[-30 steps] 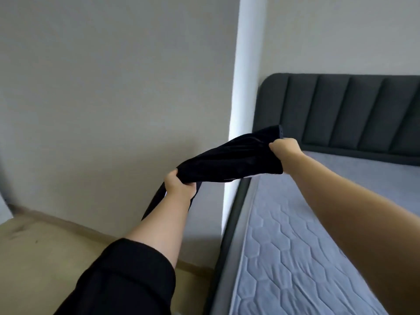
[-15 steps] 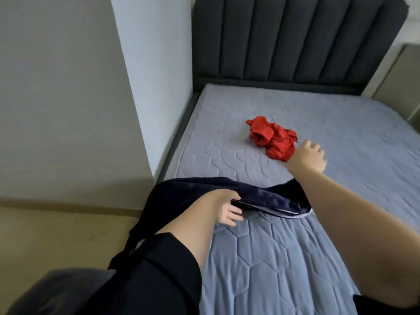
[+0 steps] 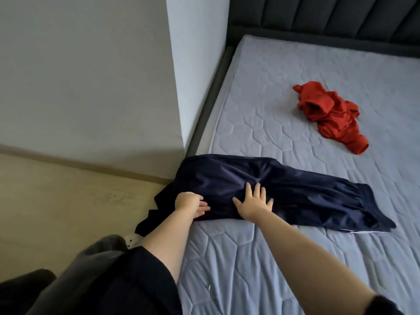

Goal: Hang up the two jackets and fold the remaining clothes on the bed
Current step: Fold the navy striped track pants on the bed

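Now flat on the dark navy satin garment [image 3: 284, 189] at frame centre, right hand [image 3: 254, 204] spreads open; left hand [image 3: 189, 203] presses its edge, fingers straight.

Light: soft, even daylight; we see no hard glare.
Shadows: faint ones beneath the hands on the navy garment [image 3: 272, 189].
Sharpness: we find the mattress [image 3: 318, 76] quilting crisp, the near sleeve blurred.
Distortion: wide-angle bending at the wall [image 3: 91, 76] edges.

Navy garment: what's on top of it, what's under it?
Both hands rest on the navy garment: right hand flat, left hand at its edge. Mattress beneath; covered part hidden.
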